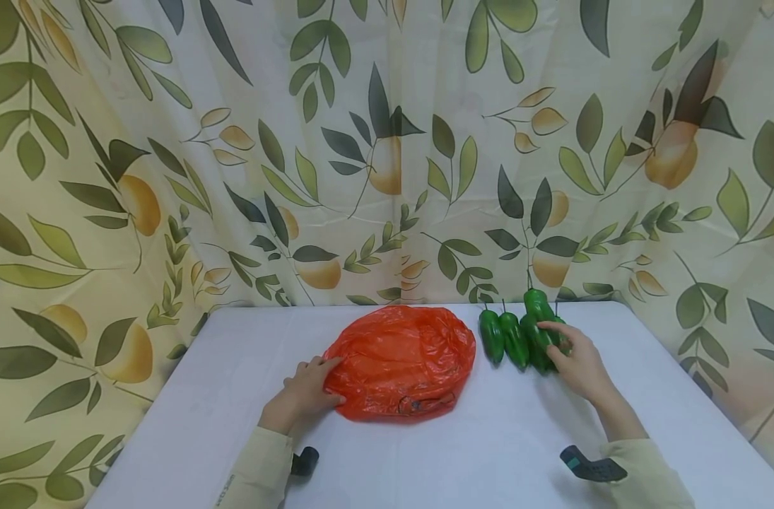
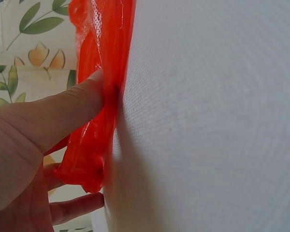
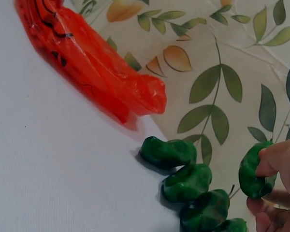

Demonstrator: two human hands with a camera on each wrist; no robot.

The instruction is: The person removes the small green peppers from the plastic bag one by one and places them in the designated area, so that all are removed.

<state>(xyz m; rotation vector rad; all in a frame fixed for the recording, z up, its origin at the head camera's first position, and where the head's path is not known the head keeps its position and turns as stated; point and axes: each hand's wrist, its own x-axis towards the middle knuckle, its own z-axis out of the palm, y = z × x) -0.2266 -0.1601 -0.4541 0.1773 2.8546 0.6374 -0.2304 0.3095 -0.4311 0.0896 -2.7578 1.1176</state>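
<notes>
A crumpled red plastic bag (image 1: 399, 360) lies on the white table. My left hand (image 1: 310, 385) grips its left edge; in the left wrist view the thumb (image 2: 82, 96) presses on the bag, with the other fingers partly behind it. On the right, my right hand (image 1: 577, 360) pinches a green pepper (image 3: 251, 169) between thumb and fingers, raised above the others. Beneath and beside it, several green peppers lie in a row, among them the leftmost pepper (image 1: 491, 336) and its neighbour (image 1: 514, 341). Part of the row is hidden behind the right hand.
The white table (image 1: 412, 466) ends at the back against a curtain (image 1: 387, 155) printed with leaves and fruit. Dark straps show at both wrists, over pale sleeves. The peppers lie near the table's back edge, to the right of the bag.
</notes>
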